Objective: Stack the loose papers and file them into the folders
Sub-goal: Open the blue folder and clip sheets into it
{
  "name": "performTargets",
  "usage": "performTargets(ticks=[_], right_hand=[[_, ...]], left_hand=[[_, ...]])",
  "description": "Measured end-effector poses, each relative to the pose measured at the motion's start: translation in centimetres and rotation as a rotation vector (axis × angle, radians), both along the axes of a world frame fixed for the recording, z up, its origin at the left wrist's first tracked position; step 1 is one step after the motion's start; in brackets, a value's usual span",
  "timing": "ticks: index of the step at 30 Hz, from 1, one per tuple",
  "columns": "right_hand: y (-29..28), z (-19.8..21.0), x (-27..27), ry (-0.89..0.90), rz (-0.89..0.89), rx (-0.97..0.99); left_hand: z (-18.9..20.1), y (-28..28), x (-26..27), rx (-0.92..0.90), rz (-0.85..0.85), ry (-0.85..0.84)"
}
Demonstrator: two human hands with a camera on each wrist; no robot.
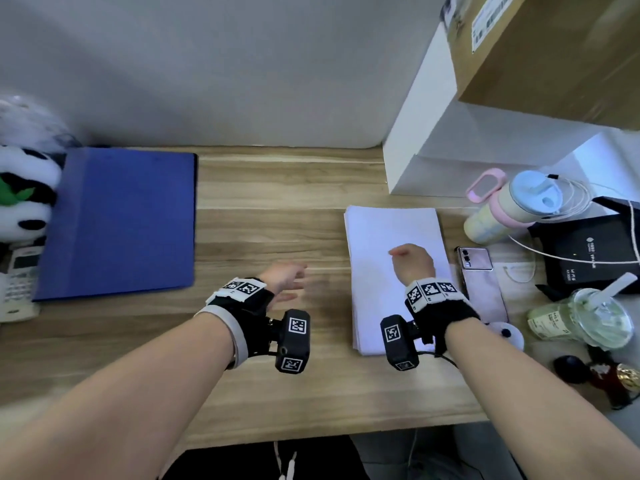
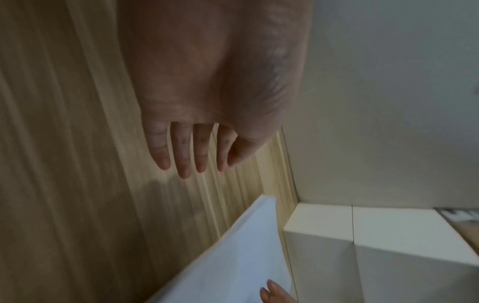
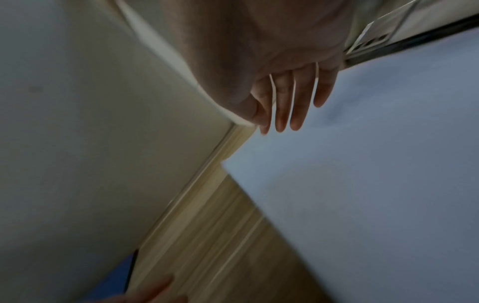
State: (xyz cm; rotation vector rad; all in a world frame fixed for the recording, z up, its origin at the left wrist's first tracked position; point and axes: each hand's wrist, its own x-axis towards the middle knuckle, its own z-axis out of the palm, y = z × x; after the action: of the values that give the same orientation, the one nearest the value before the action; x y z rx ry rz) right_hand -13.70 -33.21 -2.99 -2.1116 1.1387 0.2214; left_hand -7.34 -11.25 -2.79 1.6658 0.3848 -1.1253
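Observation:
A white stack of papers (image 1: 391, 237) lies on the wooden desk (image 1: 270, 202), right of centre. A closed blue folder (image 1: 121, 223) lies flat at the left. My right hand (image 1: 410, 259) hovers over the middle of the stack with straight fingers (image 3: 282, 110), holding nothing. My left hand (image 1: 285, 280) is over bare desk between folder and papers, its fingers (image 2: 185, 155) straight and slightly spread, blurred by motion. The left wrist view shows the stack's corner (image 2: 249, 246) below that hand. The right wrist view shows the paper (image 3: 376, 164) under the palm.
A phone (image 1: 479, 278) lies just right of the papers. Behind it stand a pastel bottle (image 1: 509, 206), a black box (image 1: 588, 251) with white cable and a green drink cup (image 1: 585, 317). A white shelf block (image 1: 426, 140) stands behind the papers. A panda plush (image 1: 24, 195) sits at far left.

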Motion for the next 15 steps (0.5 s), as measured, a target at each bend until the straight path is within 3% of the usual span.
performTargets(ticks=[3,8,15], right_hand=[[4.9,-0.1,2.6,-0.004,0.102,0.087],[13.7,-2.3,7.2,0.021,0.139,0.398],[25.0,-5.6,12.0,0.143,0.239,0.508]], left_hand=[[0.3,3.9,2.4,0.037,0.112,-0.090],[-0.6,13.0,5.7,0.200,0.223,-0.331],[-0.6,24.0,8.9,0.514,0.315,-0.479]])
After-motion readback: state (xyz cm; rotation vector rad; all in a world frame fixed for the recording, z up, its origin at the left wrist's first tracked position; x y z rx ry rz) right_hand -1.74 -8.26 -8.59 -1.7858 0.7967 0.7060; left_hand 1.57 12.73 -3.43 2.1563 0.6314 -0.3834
